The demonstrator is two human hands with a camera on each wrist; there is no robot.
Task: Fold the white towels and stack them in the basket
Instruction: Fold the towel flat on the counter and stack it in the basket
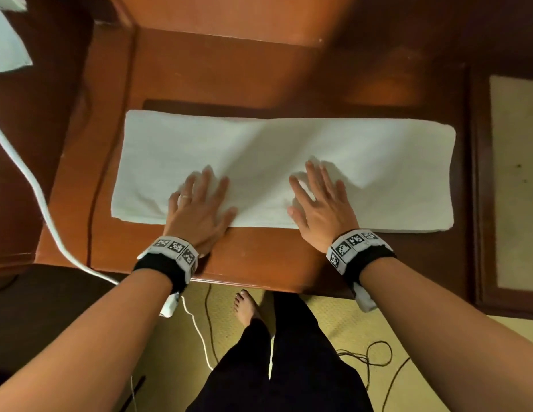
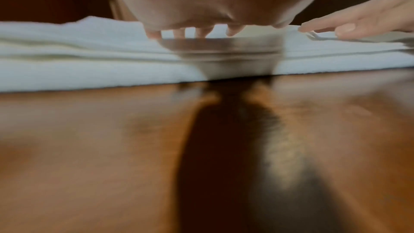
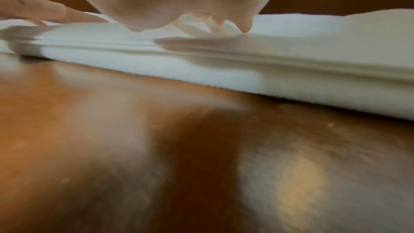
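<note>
Long folded white terry towel (image 1: 289,162) is lying flat on the brown wooden table (image 1: 259,257). Left hand (image 1: 197,209) and right hand (image 1: 318,209) are pressing its near edge, fingers spread flat, grasping nothing.

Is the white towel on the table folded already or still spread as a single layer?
Folded. The white towel lies as a long strip, and the wrist views show several stacked layers along its near edge.
</note>
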